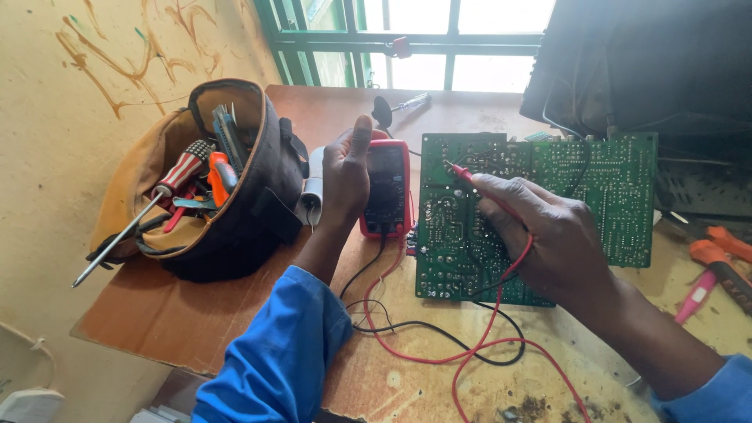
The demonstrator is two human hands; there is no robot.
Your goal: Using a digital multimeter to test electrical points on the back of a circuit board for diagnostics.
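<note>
**Clerk:** While the board lies flat, list item one.

**Checker:** Green circuit board (595, 188), solder side up, on the worktop (392, 376), its far edge just beside a dark open chassis (650, 70). Right hand (548, 235) rests on it, grip closed around a red probe (462, 174) whose tip touches the board's upper left area.

**Clerk:** Item two?

**Checker:** Red multimeter (386, 188), just left of the board, touching or nearly touching its edge. Left hand (346, 176) is at the meter's left side, thumb raised; whether its grip is closed on the casing I cannot tell. Red lead (486, 345) and black lead (439, 333) loop over the near worktop.

**Clerk:** State of the work?

**Checker:** By my judgement, a measurement in hand: meter set out, leads plugged, one probe placed. The black probe's tip is not visible, and the screen cannot be read from here. Most of the board looks unprobed.

**Clerk:** Surroundings and room?

**Checker:** Open tool bag (211, 188) with screwdrivers to the left, near the meter; a wall close behind it. Orange-handled tools (717, 254) and a pink one (695, 296) lie at right, apart from the board. Window at the far edge. Free space is mainly the near strip, crossed by the leads; the worktop's front-left corner drops away beside the left sleeve.
</note>
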